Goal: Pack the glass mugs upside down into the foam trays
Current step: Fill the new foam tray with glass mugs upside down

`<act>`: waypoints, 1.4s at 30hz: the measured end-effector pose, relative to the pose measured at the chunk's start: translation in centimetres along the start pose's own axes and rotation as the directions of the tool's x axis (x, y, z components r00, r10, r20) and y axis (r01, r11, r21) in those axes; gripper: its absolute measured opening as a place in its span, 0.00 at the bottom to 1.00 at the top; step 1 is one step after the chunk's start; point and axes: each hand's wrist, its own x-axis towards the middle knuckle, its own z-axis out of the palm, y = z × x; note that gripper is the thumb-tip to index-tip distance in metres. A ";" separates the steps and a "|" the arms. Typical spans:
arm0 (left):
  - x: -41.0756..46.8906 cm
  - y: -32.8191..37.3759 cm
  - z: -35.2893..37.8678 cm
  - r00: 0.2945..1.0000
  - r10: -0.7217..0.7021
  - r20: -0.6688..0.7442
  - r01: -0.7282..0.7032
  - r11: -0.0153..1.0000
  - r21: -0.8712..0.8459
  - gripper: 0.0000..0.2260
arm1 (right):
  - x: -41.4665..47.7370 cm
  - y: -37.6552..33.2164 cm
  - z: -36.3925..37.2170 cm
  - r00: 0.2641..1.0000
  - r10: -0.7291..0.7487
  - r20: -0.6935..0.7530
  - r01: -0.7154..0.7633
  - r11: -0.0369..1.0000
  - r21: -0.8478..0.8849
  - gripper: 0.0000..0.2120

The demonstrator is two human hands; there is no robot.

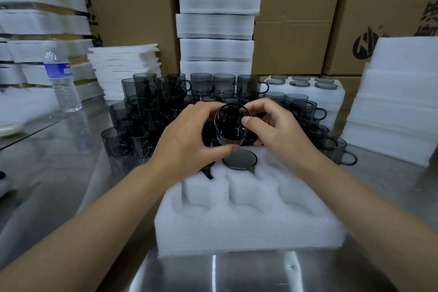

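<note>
The steel desk (59, 185) carried a foam tray (248, 227) with 1 seated mug (239, 159) base-up in its far row and the near pockets unfilled. Behind it crowded a heap of loose mugs (147, 106). Just above the tray's far edge, 2 hands held 1 glass mug (231, 129), tilted with its rim toward the camera. The left hand (187, 140) curled round its side and the right hand (275, 130) pinched the rim. Turning it over so close could have knocked glass against the seated mug or the heap. A misaligned handle would likely have jammed in the foam.

Packing/warehouse area: stacked cardboard cartons (291, 31), foam tray stacks (215, 23), dozens of glass mugs (201, 84), steel bench (59, 173).
</note>
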 end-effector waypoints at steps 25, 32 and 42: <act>-0.3 0.4 -0.4 0.996 0.033 0.089 -0.029 0.999 -0.044 0.33 | 0.2 -1.1 -1.7 0.998 -0.025 0.061 0.050 0.891 -0.451 0.24; 0.2 0.2 -0.2 0.966 -0.025 0.259 0.032 0.999 -0.024 0.14 | 1.0 -1.8 -4.2 0.989 0.143 0.034 -0.084 0.741 -0.666 0.21; 0.3 0.3 -0.2 0.961 -0.038 0.274 0.047 0.999 -0.025 0.13 | 1.1 -1.4 -4.7 0.957 0.273 0.096 -0.105 0.637 -0.763 0.19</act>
